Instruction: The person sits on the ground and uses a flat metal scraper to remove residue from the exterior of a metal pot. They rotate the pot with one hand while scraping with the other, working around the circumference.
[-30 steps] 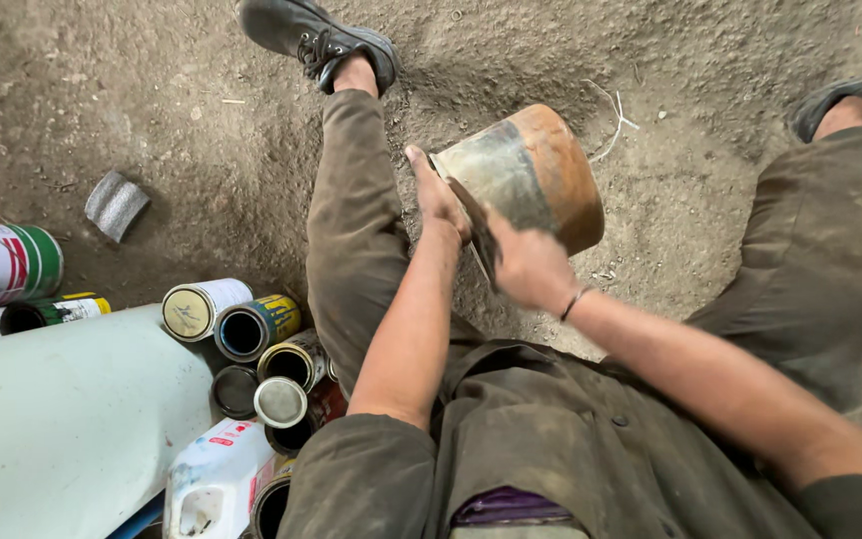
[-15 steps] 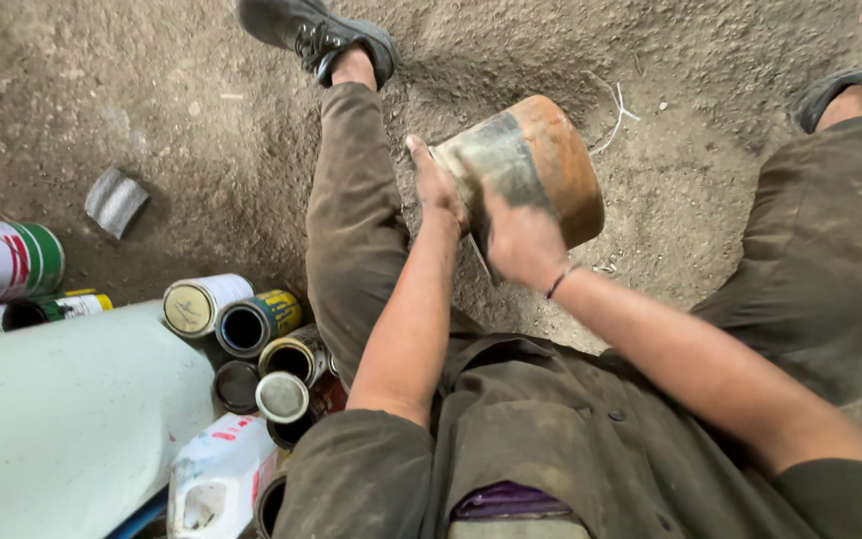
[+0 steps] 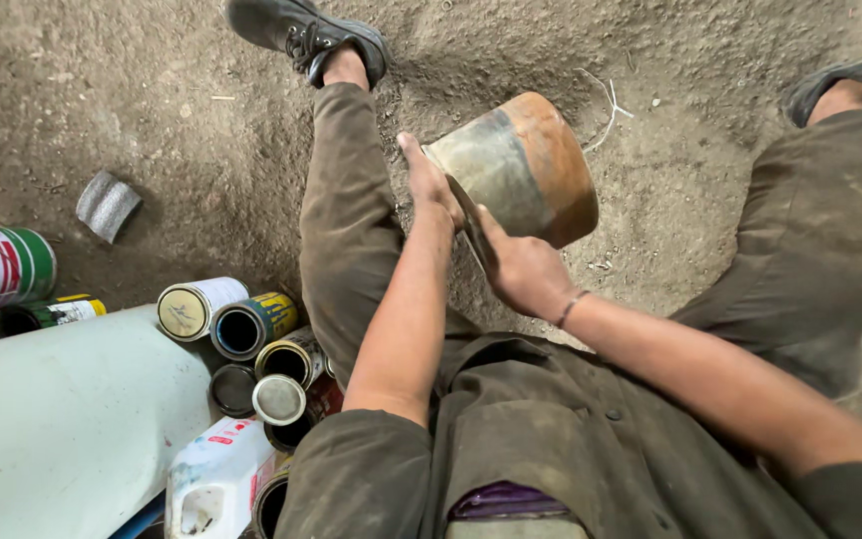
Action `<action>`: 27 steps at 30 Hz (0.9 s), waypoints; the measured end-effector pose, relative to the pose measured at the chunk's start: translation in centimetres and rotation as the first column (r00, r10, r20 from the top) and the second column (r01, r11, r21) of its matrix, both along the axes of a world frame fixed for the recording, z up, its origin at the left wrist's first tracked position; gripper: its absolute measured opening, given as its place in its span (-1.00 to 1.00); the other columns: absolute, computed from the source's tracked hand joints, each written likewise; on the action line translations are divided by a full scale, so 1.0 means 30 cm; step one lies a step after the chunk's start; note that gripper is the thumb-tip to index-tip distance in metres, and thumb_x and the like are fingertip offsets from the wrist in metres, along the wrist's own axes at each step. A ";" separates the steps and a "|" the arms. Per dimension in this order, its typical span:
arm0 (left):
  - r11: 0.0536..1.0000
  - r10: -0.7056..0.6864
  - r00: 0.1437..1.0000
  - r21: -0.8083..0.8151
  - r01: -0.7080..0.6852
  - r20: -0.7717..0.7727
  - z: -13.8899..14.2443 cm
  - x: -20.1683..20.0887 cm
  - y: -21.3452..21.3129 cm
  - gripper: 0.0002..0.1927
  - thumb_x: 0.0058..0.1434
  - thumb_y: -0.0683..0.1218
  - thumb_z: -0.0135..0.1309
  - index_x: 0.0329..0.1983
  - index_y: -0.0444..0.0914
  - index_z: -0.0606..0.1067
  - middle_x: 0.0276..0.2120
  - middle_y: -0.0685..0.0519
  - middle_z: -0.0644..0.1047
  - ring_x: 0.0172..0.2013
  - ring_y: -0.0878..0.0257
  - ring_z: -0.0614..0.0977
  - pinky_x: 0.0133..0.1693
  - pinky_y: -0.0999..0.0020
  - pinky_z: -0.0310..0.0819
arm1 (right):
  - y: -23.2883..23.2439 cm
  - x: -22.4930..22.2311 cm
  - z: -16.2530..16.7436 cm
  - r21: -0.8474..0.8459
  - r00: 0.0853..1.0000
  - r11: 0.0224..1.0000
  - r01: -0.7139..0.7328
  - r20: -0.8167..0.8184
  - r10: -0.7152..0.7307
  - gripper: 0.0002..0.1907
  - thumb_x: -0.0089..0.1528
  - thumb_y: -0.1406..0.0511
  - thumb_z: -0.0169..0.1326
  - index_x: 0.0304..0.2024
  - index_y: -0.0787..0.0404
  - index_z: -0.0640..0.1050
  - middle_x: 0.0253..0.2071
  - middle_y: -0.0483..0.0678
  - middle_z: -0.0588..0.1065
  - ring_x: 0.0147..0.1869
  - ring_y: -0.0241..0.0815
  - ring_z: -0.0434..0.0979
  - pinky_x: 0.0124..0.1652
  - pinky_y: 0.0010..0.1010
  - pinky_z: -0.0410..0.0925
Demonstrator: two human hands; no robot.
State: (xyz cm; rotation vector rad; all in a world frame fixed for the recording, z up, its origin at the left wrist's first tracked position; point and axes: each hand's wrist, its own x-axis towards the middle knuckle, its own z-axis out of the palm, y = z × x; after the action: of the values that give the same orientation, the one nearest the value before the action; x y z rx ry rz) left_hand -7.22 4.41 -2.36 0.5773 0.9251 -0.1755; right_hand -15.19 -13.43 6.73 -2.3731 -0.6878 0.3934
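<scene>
Head view: the person sits on the bare dirt floor (image 3: 132, 110), legs spread, holding a rusty, dented round metal pot (image 3: 523, 170) up between the knees, tilted with its orange-brown base toward the camera's upper right. The left hand (image 3: 429, 185) lies flat against the pot's grey side and steadies it. The right hand (image 3: 516, 268) is clenched round a thin dark tool (image 3: 471, 225) pressed to the pot's wall; the tool's kind cannot be told.

Judgement on the step in hand: the work appears to be scraping or prising at the pot's wall. It would go best with the left palm bracing directly opposite the tool's point, strokes directed away from the left fingers, and the pot kept tilted so loosened matter falls to the floor.

Packages, largest to smallest, all at lower left:
- A pale green, smooth curved container (image 3: 62, 419) lying flat.
- A white plastic jug (image 3: 216, 484) with a red-marked label.
- A white tin with green and red bands (image 3: 0, 268) on its side at the left edge.
- A cluster of small tins (image 3: 251, 349) beside the left thigh, some open, some lidded; one has a yellow-and-blue label.
- A crumpled grey scrap (image 3: 107, 205) lying well apart on the floor.
</scene>
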 end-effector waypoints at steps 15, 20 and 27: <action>0.949 0.074 0.994 0.313 -0.045 -0.082 -0.073 -0.001 0.019 0.20 0.15 0.65 -0.24 0.45 -0.42 0.19 0.35 -0.21 0.34 0.26 -0.11 0.42 0.26 -0.16 0.28 | -0.014 -0.018 -0.049 -0.153 0.970 0.971 0.185 -0.129 -0.206 -0.37 0.34 0.27 -0.15 0.48 0.09 0.18 -0.63 0.13 0.48 -0.60 0.15 0.53 -0.54 0.00 0.43; 0.998 0.017 0.995 0.062 -0.011 -0.100 -0.024 0.028 0.023 0.20 0.06 0.67 -0.33 0.49 -0.28 0.13 0.40 -0.21 0.27 0.33 -0.19 0.35 0.30 -0.29 0.19 | -0.023 -0.026 -0.020 -0.023 0.987 0.997 0.071 0.146 -0.067 -0.26 0.23 0.33 -0.05 0.48 0.30 0.18 -0.61 0.19 0.48 -0.59 0.22 0.50 -0.52 0.09 0.36; 0.991 0.065 0.998 0.121 -0.061 -0.024 -0.061 0.047 0.043 0.15 0.10 0.66 -0.31 0.36 -0.35 0.32 0.23 -0.21 0.51 0.14 -0.14 0.55 0.19 -0.17 0.41 | -0.044 -0.050 -0.091 0.041 0.962 0.979 0.201 0.178 -0.205 -0.35 0.35 0.33 -0.04 0.50 0.15 0.20 -0.50 0.14 0.51 -0.49 0.16 0.52 -0.44 0.01 0.41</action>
State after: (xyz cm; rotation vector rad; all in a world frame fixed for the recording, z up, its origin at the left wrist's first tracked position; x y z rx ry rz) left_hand -5.81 5.69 -4.18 0.6571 0.9848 -0.0716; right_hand -16.70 -14.75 4.01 -2.4488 -0.5183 0.0806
